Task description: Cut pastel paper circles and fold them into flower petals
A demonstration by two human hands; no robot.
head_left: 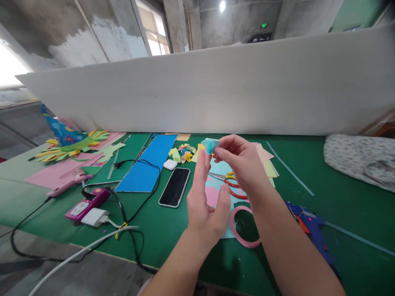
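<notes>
A small folded piece of light blue paper (210, 145) is held up over the middle of the table. My right hand (242, 158) pinches its right side between thumb and fingertips. My left hand (205, 199) is open, with its fingers stretched upward and the thumb apart; its fingertips are at the paper's lower edge, and I cannot tell how firmly they touch. Below the hands lie red-handled scissors (236, 191), partly hidden behind my left thumb and right wrist, and a pink tape ring (233, 230). Light blue sheets (227, 235) lie beneath them.
Left of my hands are a phone (175, 187), a white case (170, 165), a blue board (145, 168) and several small paper flowers (182, 153). Cables cross the left side by a purple power strip (88, 204) and pink glue gun (69, 183). A party hat (66, 133) stands far left.
</notes>
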